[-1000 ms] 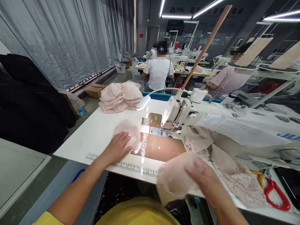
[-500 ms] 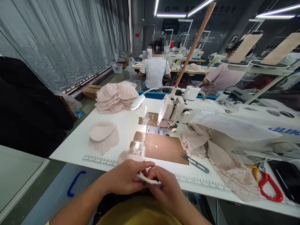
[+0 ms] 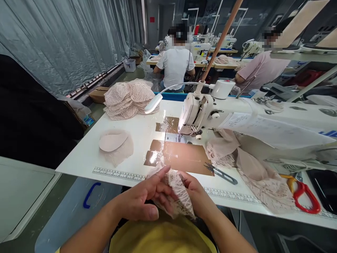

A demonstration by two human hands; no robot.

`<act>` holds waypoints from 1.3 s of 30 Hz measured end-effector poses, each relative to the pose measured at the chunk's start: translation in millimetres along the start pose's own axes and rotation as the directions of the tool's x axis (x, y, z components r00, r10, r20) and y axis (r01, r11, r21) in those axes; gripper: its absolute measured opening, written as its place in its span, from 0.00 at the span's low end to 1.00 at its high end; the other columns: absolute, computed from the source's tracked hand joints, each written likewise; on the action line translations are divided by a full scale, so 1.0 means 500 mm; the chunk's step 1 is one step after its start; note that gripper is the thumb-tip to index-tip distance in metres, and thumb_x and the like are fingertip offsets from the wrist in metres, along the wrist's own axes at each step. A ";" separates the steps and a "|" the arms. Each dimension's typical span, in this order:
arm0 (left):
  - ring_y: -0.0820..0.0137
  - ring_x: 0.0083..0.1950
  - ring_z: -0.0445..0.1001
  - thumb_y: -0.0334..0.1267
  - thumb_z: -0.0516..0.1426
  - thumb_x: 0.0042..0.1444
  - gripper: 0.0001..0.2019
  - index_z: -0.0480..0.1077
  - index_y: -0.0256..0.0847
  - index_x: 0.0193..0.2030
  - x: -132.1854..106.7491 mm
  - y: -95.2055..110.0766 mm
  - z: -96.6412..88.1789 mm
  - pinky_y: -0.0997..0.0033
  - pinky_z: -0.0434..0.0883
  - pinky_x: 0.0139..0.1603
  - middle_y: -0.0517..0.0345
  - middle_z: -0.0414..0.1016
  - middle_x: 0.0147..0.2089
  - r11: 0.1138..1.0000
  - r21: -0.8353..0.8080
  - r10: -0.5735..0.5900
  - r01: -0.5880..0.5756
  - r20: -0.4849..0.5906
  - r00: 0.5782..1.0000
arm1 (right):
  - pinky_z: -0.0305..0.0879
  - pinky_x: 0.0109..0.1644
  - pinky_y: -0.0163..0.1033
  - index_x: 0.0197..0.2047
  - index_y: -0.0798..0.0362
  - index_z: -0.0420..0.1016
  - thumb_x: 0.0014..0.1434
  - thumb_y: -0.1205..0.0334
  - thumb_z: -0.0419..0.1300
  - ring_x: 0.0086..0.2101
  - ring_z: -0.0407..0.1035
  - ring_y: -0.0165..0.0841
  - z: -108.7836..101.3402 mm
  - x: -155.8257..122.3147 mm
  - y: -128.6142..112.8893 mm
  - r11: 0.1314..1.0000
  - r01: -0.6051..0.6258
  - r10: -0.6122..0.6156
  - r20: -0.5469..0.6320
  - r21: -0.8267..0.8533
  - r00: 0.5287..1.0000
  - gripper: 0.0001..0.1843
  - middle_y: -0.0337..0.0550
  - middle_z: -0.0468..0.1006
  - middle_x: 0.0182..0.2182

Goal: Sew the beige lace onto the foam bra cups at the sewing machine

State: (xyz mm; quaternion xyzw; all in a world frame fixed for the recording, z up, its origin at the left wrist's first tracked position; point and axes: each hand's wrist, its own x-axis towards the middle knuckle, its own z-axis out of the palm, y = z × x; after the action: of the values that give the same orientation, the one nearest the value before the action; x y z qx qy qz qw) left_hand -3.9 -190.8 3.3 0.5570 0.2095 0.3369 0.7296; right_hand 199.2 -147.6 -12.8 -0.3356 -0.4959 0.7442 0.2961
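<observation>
Both bare forearms come up from the lower edge and meet in front of the body, wrists close together. The left hand (image 3: 143,205) lies palm down, its fingers (image 3: 161,174) stretched over the top of a lace piece (image 3: 180,196) with the thumb tucked beneath. The right hand (image 3: 197,191) cups the same piece from below and behind, palm turned up, its fingers mostly hidden.

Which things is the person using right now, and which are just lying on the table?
In hand:
lace piece, held between the left hand and right hand.

Lying about:
thread snips, red scissors, lace stack, pad, fabric heap, sewing machine (untouched).
</observation>
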 end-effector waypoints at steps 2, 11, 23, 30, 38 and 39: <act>0.64 0.39 0.76 0.58 0.60 0.52 0.49 0.35 0.51 0.71 -0.008 -0.002 -0.011 0.62 0.72 0.44 0.47 0.72 0.48 0.999 0.005 -0.042 0.043 -0.078 0.996 | 0.61 0.34 0.33 0.36 0.53 0.72 0.53 0.54 0.66 0.28 0.66 0.28 -0.003 -0.003 0.004 0.986 -0.009 0.000 0.059 0.165 0.998 0.13 0.36 0.73 0.28; 0.56 0.66 0.58 0.37 0.58 0.57 0.30 0.57 0.50 0.66 -0.011 0.029 -0.037 0.54 0.61 0.63 0.48 0.57 0.66 0.775 0.629 0.123 0.059 -0.242 0.962 | 0.63 0.38 0.35 0.36 0.54 0.74 0.51 0.55 0.68 0.31 0.70 0.30 0.004 -0.007 0.017 0.925 -0.100 0.000 0.264 0.366 0.964 0.14 0.39 0.75 0.28; 0.53 0.67 0.55 0.33 0.52 0.60 0.09 0.70 0.39 0.31 0.002 0.076 -0.016 0.51 0.55 0.66 0.47 0.68 0.58 0.729 0.664 0.271 -0.165 -0.058 0.961 | 0.53 0.26 0.28 0.62 0.43 0.60 0.60 0.56 0.62 0.21 0.56 0.23 -0.027 -0.015 0.008 0.994 0.109 -0.112 -0.159 -0.029 0.981 0.28 0.28 0.63 0.21; 0.60 0.56 0.67 0.39 0.51 0.63 0.12 0.66 0.38 0.29 0.018 0.052 -0.021 0.64 0.64 0.55 0.46 0.68 0.55 0.814 0.577 0.069 0.065 -0.208 0.976 | 0.64 0.36 0.34 0.42 0.44 0.79 0.61 0.59 0.58 0.32 0.70 0.31 -0.025 -0.002 0.003 0.864 0.348 -0.410 -0.108 -0.364 0.906 0.09 0.38 0.78 0.32; 0.71 0.33 0.62 0.39 0.47 0.65 0.15 0.58 0.39 0.27 0.049 0.017 -0.016 0.72 0.61 0.36 0.57 0.62 0.30 0.830 0.557 0.182 0.016 -0.298 0.937 | 0.63 0.40 0.37 0.53 0.46 0.67 0.50 0.41 0.64 0.39 0.67 0.36 -0.037 -0.013 -0.009 0.956 0.240 -0.223 0.114 -0.171 0.968 0.31 0.42 0.72 0.44; 0.72 0.33 0.61 0.39 0.47 0.65 0.15 0.58 0.39 0.27 0.050 0.017 -0.015 0.72 0.61 0.36 0.58 0.62 0.30 0.832 0.554 0.190 0.007 -0.297 0.936 | 0.62 0.39 0.36 0.51 0.47 0.67 0.48 0.43 0.67 0.38 0.66 0.35 -0.035 -0.013 -0.010 0.952 0.231 -0.212 0.112 -0.201 0.971 0.31 0.41 0.72 0.43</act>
State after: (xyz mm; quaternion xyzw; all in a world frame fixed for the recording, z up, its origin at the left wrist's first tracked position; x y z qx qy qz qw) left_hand 6.0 -166.3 11.1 0.6847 0.3923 0.3888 0.4756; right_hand 217.6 -141.2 -11.6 -0.2741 -0.6200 0.6629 0.3179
